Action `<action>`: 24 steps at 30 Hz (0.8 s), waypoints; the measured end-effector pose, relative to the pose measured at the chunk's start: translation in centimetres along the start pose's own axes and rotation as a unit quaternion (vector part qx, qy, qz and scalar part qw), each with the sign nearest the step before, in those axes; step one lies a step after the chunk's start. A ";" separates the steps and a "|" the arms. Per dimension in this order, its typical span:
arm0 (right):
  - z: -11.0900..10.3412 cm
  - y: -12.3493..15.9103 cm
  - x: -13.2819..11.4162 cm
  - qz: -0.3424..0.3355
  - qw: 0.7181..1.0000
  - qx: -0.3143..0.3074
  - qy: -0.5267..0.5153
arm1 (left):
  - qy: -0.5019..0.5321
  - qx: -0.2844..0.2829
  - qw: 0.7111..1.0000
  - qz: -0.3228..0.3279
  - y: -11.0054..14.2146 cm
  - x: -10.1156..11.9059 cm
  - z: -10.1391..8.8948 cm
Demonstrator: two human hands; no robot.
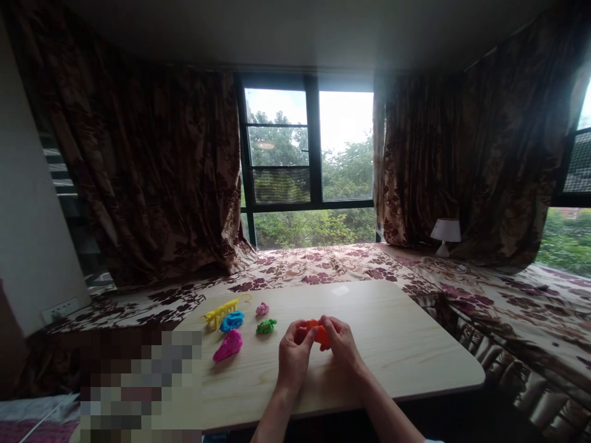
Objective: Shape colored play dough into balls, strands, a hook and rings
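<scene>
An orange lump (322, 338) that looks like modelling clay is held between my two hands above the light wooden table. My left hand (294, 348) pinches its left side with thumb and fingers. My right hand (340, 339) grips it from the right, fingers curled over its top. Part of the lump is covered by my fingers. To the left on the table lie a small green lump (266, 327), a pink lump (262, 309), a magenta lump (228, 346) and a blue lump (231, 320). Beside the blue one is a yellow piece (221, 312) with leg-like prongs and a thin curled end.
The pale tabletop (392, 357) has a rounded right corner. Behind it runs a ledge with a flowered cover (318, 264), below a window. A white lamp (446, 231) stands at the right, by dark patterned curtains (425, 154). A blurred-out patch hides the lower left.
</scene>
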State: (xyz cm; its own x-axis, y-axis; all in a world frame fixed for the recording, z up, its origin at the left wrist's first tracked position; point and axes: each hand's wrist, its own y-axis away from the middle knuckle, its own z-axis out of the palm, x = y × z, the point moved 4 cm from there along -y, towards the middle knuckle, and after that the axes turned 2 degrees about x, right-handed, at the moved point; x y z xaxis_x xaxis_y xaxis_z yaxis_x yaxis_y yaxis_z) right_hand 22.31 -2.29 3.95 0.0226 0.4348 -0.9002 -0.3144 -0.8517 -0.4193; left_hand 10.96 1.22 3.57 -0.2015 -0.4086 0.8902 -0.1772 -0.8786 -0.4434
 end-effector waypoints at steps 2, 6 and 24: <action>-0.4 -0.2 -0.1 -0.008 0.999 0.032 -0.019 | -0.012 -0.031 0.999 0.008 0.2 0.5 0.4; -0.5 -0.2 0.2 0.032 0.996 0.010 -0.079 | -0.034 -0.072 0.996 0.034 0.6 1.2 1.2; -1.2 -0.9 1.6 0.009 0.989 0.145 -0.013 | -0.166 -0.072 0.981 0.068 0.7 0.9 1.2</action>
State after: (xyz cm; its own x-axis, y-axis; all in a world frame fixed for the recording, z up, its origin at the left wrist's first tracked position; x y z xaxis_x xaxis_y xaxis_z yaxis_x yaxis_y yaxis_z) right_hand 23.82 -1.14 2.73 -0.0092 0.4312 -0.9022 -0.5736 -0.7413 -0.3485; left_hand 11.77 -0.03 4.18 0.0871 -0.5981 0.7967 -0.3091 -0.7765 -0.5491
